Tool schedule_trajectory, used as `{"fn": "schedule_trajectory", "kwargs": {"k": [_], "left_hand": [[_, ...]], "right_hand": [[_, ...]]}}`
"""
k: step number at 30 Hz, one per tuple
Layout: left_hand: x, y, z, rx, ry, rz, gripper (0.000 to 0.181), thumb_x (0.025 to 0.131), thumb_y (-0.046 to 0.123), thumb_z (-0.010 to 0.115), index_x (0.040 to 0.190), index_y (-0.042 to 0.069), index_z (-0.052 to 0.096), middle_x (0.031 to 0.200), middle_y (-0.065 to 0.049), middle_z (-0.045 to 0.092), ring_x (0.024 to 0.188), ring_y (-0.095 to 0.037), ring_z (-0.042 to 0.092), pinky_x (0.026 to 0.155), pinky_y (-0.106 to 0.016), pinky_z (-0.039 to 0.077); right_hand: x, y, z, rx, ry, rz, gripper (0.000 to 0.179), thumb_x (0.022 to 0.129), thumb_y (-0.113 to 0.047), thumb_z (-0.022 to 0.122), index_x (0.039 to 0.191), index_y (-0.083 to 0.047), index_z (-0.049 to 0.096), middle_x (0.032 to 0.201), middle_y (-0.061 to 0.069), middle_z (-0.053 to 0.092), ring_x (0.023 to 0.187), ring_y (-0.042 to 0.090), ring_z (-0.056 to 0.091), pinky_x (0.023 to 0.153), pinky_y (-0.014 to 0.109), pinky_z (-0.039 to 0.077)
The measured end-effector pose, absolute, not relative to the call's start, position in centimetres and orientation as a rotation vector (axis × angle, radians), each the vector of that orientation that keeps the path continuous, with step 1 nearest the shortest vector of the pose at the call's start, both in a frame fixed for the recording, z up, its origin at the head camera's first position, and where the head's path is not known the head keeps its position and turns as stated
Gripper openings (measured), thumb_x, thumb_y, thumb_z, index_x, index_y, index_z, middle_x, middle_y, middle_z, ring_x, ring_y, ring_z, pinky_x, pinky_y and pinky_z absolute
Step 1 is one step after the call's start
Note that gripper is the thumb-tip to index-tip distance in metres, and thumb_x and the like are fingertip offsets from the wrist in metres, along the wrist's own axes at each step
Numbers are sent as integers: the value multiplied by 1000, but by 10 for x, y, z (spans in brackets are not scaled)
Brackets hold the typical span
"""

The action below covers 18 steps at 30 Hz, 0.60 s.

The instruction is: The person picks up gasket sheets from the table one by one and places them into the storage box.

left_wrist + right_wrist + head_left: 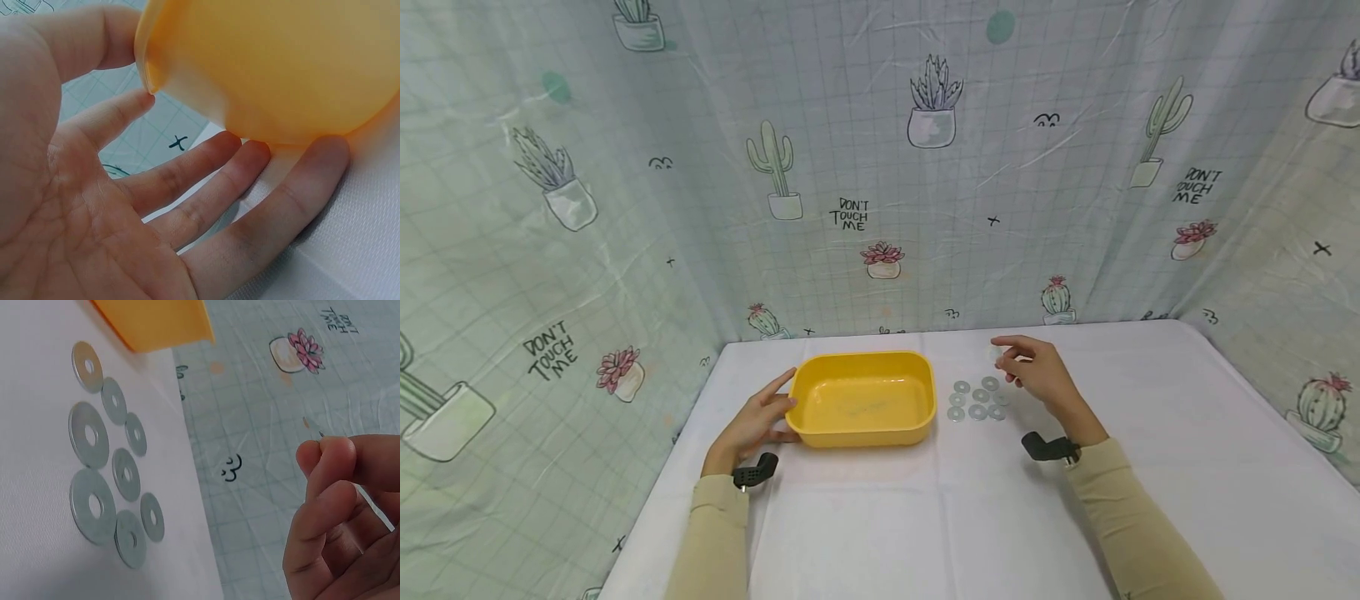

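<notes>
At the left end of a yellow plastic tray (861, 438), my left hand (758, 421) has its fingers spread against the wall. The left wrist view shows nearly straight fingers (206, 203) touching the tray's outer side and rim. To the right of the tray, my right hand (1036, 367) is raised above the table. Its thumb and index fingertip pinch a flat metal washer (996, 352), mostly hidden by the fingertips in the right wrist view. Several ring-shaped metal washers (93, 505) lie flat in a loose group below this hand.
A white cloth (865, 517) covers the table. Behind and at both sides hangs a pale curtain (820, 275) printed with cacti and lettering, close to the table's back edge. A dark wrist camera (1049, 447) is strapped to the right wrist, another (756, 472) to the left.
</notes>
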<state>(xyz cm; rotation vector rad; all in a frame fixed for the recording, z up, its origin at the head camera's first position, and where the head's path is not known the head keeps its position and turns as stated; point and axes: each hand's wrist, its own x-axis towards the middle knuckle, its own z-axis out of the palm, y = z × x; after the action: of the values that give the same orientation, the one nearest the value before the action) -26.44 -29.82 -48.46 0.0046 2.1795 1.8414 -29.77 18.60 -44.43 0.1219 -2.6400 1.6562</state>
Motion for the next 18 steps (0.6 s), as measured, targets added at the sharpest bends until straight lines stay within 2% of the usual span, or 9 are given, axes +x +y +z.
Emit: {"fn": "schedule_trajectory", "kwargs": {"k": [6,10,14,18], "left_hand": [[-264,-298,-485,6,2175,1845,67,105,21,55,163,35,25,154,-27,46,123,-34,62,89,-54,62],[-265,-299,-485,8,2171,1848,67,105,21,54,163,35,25,152,-27,46,119,-30,64,89,-54,62],[-265,-299,-485,3,2167,1851,66,105,21,54,163,36,26,151,-27,47,119,-32,63,89,-53,62],[-265,-300,-485,-7,2169,1850,67,104,22,55,163,36,26,152,-26,47,120,-32,63,89,-53,62]], "right_hand": [[-295,175,-443,176,-2623,1702,39,98,-8,64,138,-11,63,100,14,66,70,16,61,61,26,54],[-291,165,-441,152,-2641,1744,40,98,-9,64,138,-13,63,101,12,65,73,23,63,63,28,56],[-288,154,-439,135,-2661,1781,39,99,-12,65,137,-16,64,105,18,63,79,36,63,63,26,56],[-284,144,-436,141,-2667,1811,37,99,-12,65,136,-16,65,103,15,64,83,44,63,62,26,56]]}}
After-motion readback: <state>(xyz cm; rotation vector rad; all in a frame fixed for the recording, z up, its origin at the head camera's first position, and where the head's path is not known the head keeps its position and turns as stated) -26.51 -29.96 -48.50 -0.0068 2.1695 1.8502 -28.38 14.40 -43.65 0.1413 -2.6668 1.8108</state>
